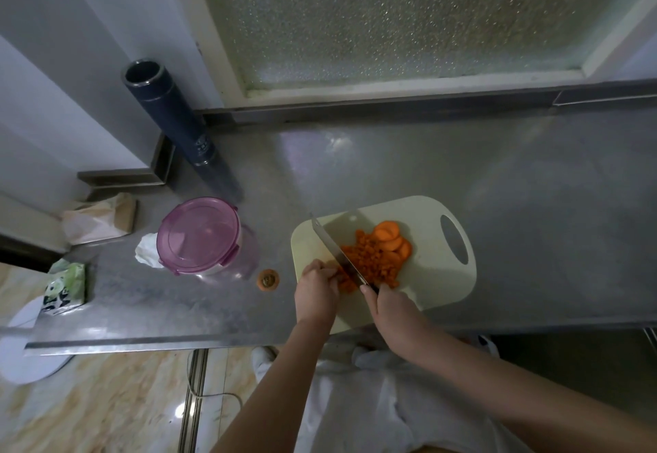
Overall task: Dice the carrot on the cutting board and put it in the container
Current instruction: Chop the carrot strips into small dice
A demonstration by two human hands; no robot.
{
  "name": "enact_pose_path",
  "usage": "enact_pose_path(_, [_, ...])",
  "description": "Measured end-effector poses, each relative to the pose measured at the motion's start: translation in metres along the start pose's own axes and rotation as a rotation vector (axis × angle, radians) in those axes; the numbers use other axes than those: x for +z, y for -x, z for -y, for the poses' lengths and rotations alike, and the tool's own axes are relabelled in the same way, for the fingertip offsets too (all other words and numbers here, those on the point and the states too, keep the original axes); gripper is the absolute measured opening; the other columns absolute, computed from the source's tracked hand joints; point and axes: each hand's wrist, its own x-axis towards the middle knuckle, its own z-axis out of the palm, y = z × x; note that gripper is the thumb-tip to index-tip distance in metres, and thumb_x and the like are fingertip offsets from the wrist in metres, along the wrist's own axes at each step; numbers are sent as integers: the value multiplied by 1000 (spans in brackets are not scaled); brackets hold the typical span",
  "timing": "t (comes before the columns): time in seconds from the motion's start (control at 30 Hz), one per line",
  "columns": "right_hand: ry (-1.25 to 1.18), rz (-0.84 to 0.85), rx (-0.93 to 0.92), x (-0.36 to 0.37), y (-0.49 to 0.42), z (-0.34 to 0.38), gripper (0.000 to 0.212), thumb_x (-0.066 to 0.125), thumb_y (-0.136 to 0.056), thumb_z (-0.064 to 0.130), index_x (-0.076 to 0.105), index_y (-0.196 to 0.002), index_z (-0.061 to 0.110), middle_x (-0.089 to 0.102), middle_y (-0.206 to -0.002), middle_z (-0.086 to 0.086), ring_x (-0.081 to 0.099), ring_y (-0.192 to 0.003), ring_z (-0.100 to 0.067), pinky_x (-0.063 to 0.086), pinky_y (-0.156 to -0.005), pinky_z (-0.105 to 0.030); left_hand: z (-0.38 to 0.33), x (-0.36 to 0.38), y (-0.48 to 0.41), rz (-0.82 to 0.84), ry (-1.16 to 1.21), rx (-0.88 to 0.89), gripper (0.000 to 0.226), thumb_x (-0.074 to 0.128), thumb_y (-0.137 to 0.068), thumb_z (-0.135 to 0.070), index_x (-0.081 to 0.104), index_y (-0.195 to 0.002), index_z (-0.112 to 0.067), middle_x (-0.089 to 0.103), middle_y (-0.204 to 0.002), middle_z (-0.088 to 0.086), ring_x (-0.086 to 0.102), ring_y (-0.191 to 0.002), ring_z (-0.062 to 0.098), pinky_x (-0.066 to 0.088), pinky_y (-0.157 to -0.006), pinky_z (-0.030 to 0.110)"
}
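Note:
A cream cutting board [432, 275] lies on the steel counter. On it sit a heap of diced carrot [371, 261] and a few round carrot slices [391, 237] at the far side. My right hand [391, 305] grips the handle of a cleaver [337, 251], whose blade slants across the board's left part into the carrot. My left hand [316, 291], fingers curled, holds carrot pieces [344, 285] against the blade. The container with a purple lid [201, 235] stands closed to the left of the board.
A carrot end [267, 279] lies on the counter between container and board. A dark tall flask [174, 122] stands at the back left. A paper bag [101, 219], white tissue [147, 250] and a green packet [65, 287] sit at the left. The counter's front edge [142, 346] is near.

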Motion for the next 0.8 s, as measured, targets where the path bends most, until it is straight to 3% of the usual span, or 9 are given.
enact_pose_path(0.2, [65, -12, -25, 6, -4, 1, 49, 24, -100, 44, 55, -104, 5, 66, -98, -14, 63, -90, -26, 40, -66, -26, 0, 0, -3, 27, 27, -28, 20, 56, -84, -8, 75, -90, -11, 58, -90, 5, 56, -78, 22, 43, -62, 28])
enact_pose_path(0.47, [-12, -21, -41, 7, -9, -8, 45, 27, -100, 41, 56, -99, 5, 66, -94, -16, 63, -87, -29, 41, -66, -30, 2, 1, -3, 5, 8, -1, 18, 58, -87, -12, 75, -94, -13, 57, -90, 3, 56, -77, 20, 39, -60, 24])
enact_pose_path(0.67, [-169, 65, 36, -7, -18, -14, 49, 27, -100, 41, 58, -99, 3, 66, -94, -20, 62, -92, -33, 48, -81, -37, 2, 0, -1, -9, -6, -4, 18, 59, -88, -17, 75, -97, -13, 57, -91, 1, 56, -77, 19, 36, -60, 22])
enact_pose_path(0.8, [-181, 21, 59, -12, -20, -16, 48, 29, -100, 39, 60, -99, 2, 66, -94, -21, 62, -92, -35, 43, -74, -34, 1, -2, 0, -4, -18, 6, 18, 60, -89, -23, 74, -99, -15, 56, -92, 2, 56, -80, 19, 42, -64, 25])
